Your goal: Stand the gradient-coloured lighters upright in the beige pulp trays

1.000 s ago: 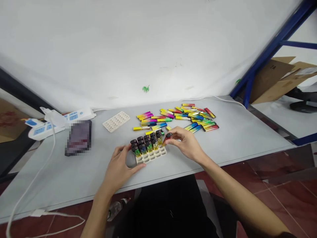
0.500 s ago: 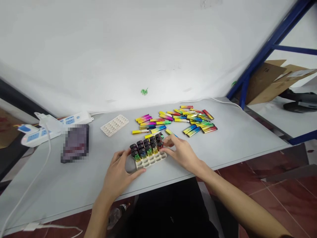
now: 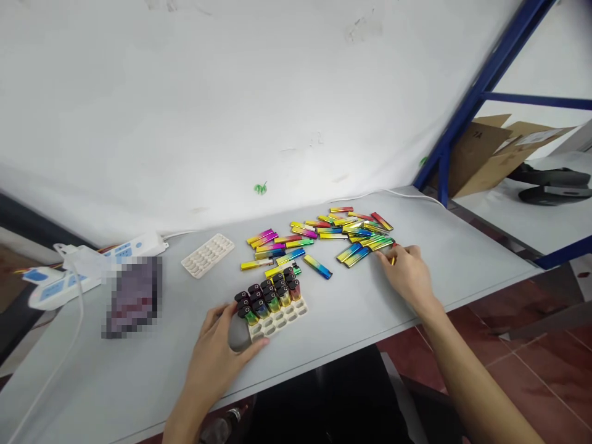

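Observation:
A cream tray [image 3: 280,323] with oval slots stands near the table's front edge. Upright in its back rows are several black-topped lighters [image 3: 272,301] in shiny green, blue, yellow and red. My left hand [image 3: 215,354] is closed around the tray's left end, thumb along the front edge and fingers by the back rows. At the right end of a loose pile of shiny two-tone lighters [image 3: 354,254], my right hand [image 3: 411,277] pinches one lighter [image 3: 393,260]; a red and yellow bit of it shows between the fingers, the rest is hidden.
A second cream tray [image 3: 208,255] lies bare at the back left. Beside it are a blurred-out dark object [image 3: 134,296] and white power strips [image 3: 134,250] with cables. One blue and yellow lighter [image 3: 318,267] lies apart from the pile. A blue metal frame [image 3: 444,160] stands at right.
My right hand has left the tray's right end and moved right to the pile, where it now pinches a lighter. My left hand stays at the tray. The view has shifted slightly.

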`<state>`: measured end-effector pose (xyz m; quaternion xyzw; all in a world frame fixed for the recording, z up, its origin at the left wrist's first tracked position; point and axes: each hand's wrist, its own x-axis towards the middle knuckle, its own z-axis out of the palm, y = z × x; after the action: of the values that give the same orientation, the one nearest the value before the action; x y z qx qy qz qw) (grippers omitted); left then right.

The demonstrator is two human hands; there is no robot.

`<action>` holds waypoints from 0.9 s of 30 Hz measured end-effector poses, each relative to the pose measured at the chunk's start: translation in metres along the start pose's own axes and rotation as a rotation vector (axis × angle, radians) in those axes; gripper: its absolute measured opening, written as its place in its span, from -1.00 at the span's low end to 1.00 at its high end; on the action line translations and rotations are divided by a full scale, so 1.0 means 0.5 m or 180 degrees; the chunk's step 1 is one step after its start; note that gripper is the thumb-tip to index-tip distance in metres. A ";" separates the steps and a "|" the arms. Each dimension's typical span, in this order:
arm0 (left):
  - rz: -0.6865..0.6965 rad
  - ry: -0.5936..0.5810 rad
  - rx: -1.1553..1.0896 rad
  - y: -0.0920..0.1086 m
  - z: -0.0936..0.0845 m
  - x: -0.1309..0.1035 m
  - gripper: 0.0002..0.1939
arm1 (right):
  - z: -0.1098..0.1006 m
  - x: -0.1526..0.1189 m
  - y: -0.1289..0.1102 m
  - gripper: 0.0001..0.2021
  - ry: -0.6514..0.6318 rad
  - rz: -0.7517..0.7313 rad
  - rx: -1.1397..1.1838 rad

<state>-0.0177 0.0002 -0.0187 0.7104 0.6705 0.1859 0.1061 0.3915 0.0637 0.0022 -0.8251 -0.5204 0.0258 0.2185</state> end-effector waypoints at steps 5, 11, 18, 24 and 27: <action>-0.0034 -0.0060 -0.0002 0.003 -0.004 0.001 -0.16 | -0.004 0.003 0.036 -0.75 -0.0026 0.0070 0.0116; -0.0024 -0.0063 0.0032 0.000 -0.001 0.001 -0.19 | -0.045 0.027 0.053 -0.62 0.0081 0.0188 0.0386; 0.0050 0.0000 0.0073 -0.005 0.001 -0.002 -0.21 | -0.029 0.030 -0.130 -0.86 -0.1500 -0.0831 0.2531; 0.0096 0.0071 0.0065 -0.009 0.004 -0.005 -0.21 | 0.038 0.021 -0.231 -0.62 -0.2403 -0.0614 0.3727; 0.0115 0.0072 0.0059 -0.008 0.003 -0.005 -0.23 | 0.055 0.011 -0.233 -0.44 -0.2332 -0.0280 0.3872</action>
<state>-0.0208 -0.0017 -0.0222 0.7211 0.6604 0.1896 0.0885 0.2879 0.1198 0.0232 -0.4733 -0.4865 0.5787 0.4521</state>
